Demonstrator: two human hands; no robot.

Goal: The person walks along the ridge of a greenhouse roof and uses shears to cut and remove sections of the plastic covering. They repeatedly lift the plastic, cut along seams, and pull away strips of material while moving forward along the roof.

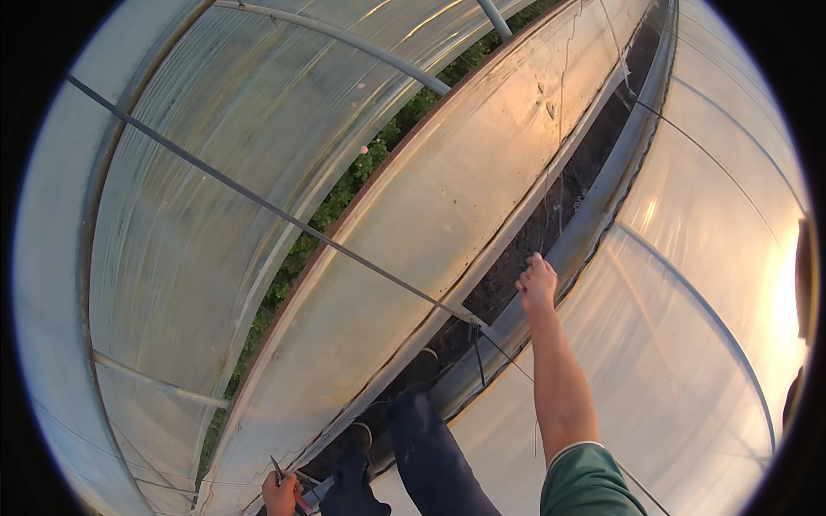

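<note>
My right hand (539, 284) is stretched out over the dark gap between two plastic-covered greenhouse walls, its fingers closed around a thin wire (560, 193) or string that runs up along the gap. At the bottom left my left hand (279, 496) holds a cutting tool with red handles (302, 502), probably pliers or pruning shears, its dark pointed tip upward. Thin strands lie close to that hand against the plastic film (387, 277). A dark strap (258, 200) crosses the film and meets a tied knot (474, 319) at the gap.
My legs in dark trousers (432, 451) stand in the narrow gap. To the right curves another film-covered wall (645, 361) with a metal gutter (581, 226) along its edge. Green plants (361, 174) show through a long opening at left. Metal pipes (387, 58) cross above it.
</note>
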